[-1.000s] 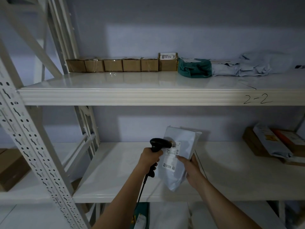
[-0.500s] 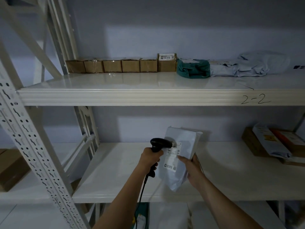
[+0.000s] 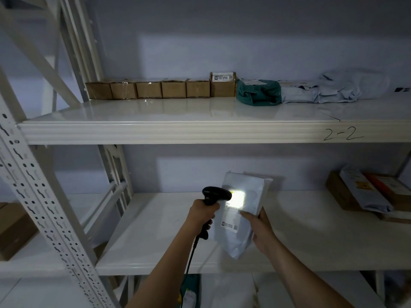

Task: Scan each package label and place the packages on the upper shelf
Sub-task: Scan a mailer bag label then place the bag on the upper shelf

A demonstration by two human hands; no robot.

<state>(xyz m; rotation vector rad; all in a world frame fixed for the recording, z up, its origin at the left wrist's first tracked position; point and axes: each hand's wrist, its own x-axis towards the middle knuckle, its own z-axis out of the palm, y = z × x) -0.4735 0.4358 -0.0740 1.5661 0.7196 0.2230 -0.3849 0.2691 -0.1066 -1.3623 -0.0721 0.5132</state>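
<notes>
My right hand (image 3: 259, 227) grips a white plastic mailer package (image 3: 239, 235) upright above the lower shelf (image 3: 155, 223), thumb across its front. My left hand (image 3: 201, 215) grips a black handheld barcode scanner (image 3: 214, 194) with its nose almost against the package's label (image 3: 236, 199). A bright white patch of scanner light covers the label. The upper shelf (image 3: 178, 130), marked "2-2", carries a row of several small brown boxes (image 3: 149, 90), a green bag (image 3: 259, 92) and pale grey bags (image 3: 333, 88) along its back.
A perforated white upright (image 3: 40, 207) and diagonal braces stand at the left. Brown boxes and a grey mailer (image 3: 369, 192) lie on the lower shelf's right end. A cardboard box (image 3: 13, 230) sits at far left. More packages show below the lower shelf.
The scanner's light has come on over the label, which was unlit before. Both hands and the package stay almost where they were.
</notes>
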